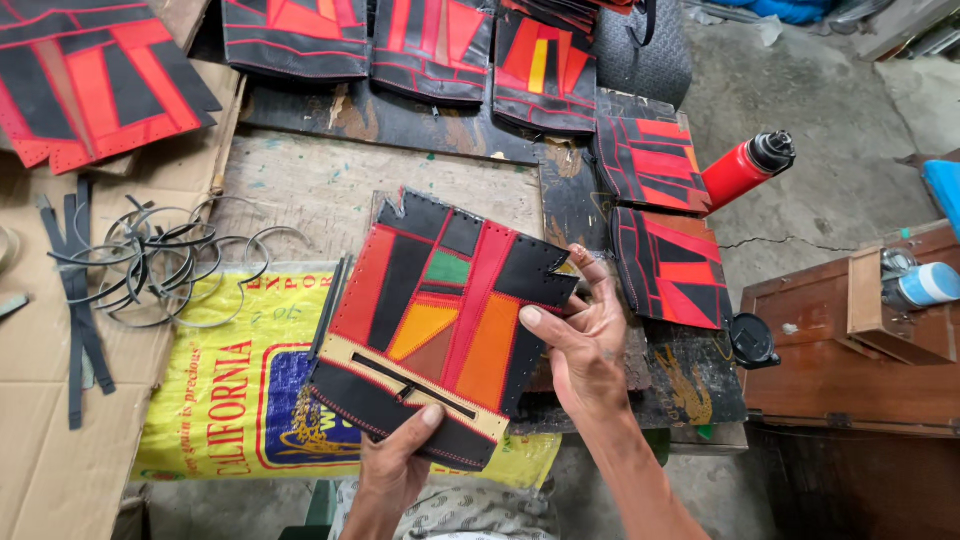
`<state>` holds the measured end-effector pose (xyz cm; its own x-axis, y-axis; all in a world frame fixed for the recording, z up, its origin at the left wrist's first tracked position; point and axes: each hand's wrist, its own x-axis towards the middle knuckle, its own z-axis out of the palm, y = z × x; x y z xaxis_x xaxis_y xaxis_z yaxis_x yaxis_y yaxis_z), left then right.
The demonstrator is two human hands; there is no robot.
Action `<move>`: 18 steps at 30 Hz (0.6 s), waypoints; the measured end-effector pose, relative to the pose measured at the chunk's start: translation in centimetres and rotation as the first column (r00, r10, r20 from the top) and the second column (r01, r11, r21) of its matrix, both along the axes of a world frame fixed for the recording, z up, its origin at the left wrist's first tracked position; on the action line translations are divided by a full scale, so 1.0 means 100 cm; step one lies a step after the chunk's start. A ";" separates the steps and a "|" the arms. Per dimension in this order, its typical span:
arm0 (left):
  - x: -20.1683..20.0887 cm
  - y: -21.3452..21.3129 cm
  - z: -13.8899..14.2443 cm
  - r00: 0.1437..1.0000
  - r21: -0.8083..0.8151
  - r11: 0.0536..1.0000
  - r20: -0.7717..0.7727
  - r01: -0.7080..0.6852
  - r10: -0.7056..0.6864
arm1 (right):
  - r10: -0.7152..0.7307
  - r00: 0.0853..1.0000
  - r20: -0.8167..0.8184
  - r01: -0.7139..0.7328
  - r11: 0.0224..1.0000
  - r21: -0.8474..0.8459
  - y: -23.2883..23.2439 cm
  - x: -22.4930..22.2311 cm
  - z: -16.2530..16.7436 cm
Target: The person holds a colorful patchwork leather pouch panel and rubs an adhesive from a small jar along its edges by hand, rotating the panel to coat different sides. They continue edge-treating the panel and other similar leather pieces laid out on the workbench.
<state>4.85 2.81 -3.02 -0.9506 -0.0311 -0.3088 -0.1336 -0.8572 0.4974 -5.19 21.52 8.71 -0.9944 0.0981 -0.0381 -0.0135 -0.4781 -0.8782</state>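
Note:
A patchwork leather panel (440, 310) in red, black, orange and green, with stitch holes along its edges and a slit pocket across its tan lower band, is held up over the workbench. My left hand (395, 465) grips its lower edge with the thumb on the black strip. My right hand (585, 340) holds its right edge, thumb on the front and fingers behind. Thin black strips (330, 305) lie along the panel's left side.
Several similar red and black panels (435, 45) lie along the back of the bench, and two more (668, 265) at the right. Metal rings and black straps (150, 265) sit on cardboard at left. A yellow sack (235, 390) covers the bench front. A red bottle (745, 165) lies on the floor.

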 end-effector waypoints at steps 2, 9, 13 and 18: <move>-0.003 -0.002 0.004 1.000 -0.054 0.998 0.017 -0.017 0.018 | 0.032 0.999 0.004 -0.032 0.999 0.031 0.006 -0.007 -0.002; 0.005 -0.040 0.012 0.984 -0.116 0.988 0.132 -0.100 0.115 | 0.153 0.935 -0.319 0.291 0.182 0.939 0.092 -0.052 0.008; 0.006 -0.040 0.013 0.975 -0.111 0.989 0.189 -0.100 0.119 | 0.410 0.909 -0.073 0.179 -0.225 0.958 0.095 -0.057 -0.012; 0.002 -0.033 0.012 0.968 -0.091 0.992 0.226 -0.089 0.107 | 0.416 0.904 0.102 0.067 -0.373 0.926 0.076 -0.075 -0.016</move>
